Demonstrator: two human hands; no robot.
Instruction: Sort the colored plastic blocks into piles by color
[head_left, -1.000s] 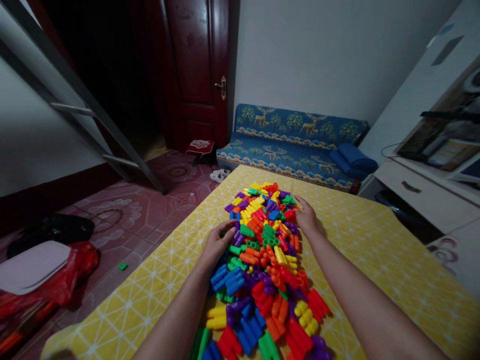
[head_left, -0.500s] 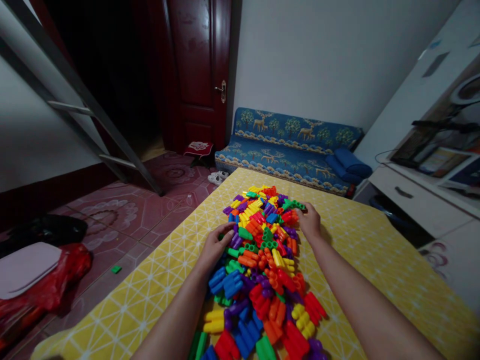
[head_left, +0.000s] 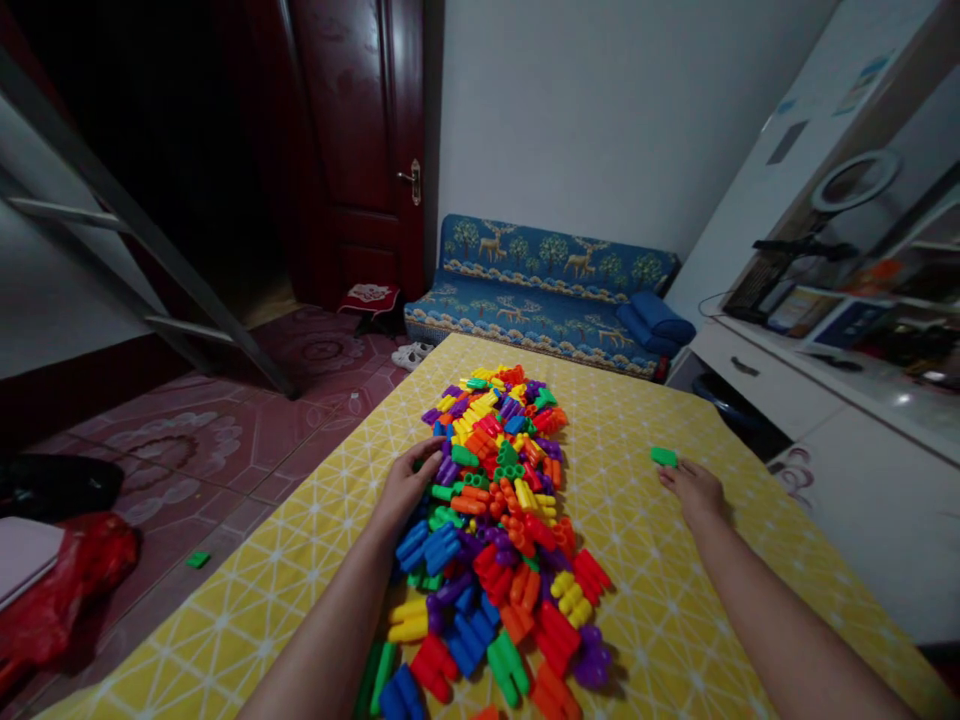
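Note:
A long heap of plastic building blocks (head_left: 517,520) in red, blue, green, yellow, orange and purple lies along the table. At its left side rests my left hand (head_left: 409,482), fingers curled against the edge of the pile; whether a block is in them is hidden. Away from the heap, over the right part of the table, my right hand (head_left: 694,490) pinches a green block (head_left: 664,456) between thumb and fingers.
The table wears a yellow cloth (head_left: 637,560) with white lines. Beyond it stands a blue sofa (head_left: 517,300). White drawers (head_left: 742,362) are at the right. On the tiled floor at left lie a green block (head_left: 198,559) and a red bag (head_left: 94,570).
My right hand has moved right, off the far right of the heap, with the green block in it. The left hand stays at the pile's left edge. The view has turned slightly right.

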